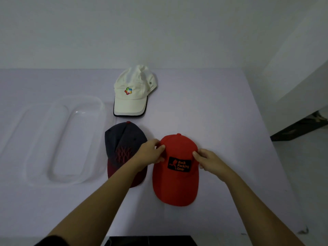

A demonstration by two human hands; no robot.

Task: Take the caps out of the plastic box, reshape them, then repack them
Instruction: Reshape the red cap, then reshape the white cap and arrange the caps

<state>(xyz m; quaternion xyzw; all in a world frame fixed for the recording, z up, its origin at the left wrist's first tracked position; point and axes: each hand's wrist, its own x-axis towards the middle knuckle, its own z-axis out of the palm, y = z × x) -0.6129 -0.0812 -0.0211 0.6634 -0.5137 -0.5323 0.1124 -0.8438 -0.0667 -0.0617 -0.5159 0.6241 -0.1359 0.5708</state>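
Note:
A red cap (175, 183) with a black patch lies on the white table, brim toward me. My left hand (150, 153) grips its crown on the left side and my right hand (209, 159) grips the right side. To its left rests a dark grey cap (122, 139) with a maroon brim, partly covered by my left forearm. A cream cap (132, 94) with a coloured logo sits farther back. The clear plastic box (85, 107) stands at the left with nothing in it.
The box's clear lid (23, 132) lies flat beside the box at the far left. The table (230, 121) ends at the right, with floor and a dark object beyond. A black item (150, 241) sits at the near edge.

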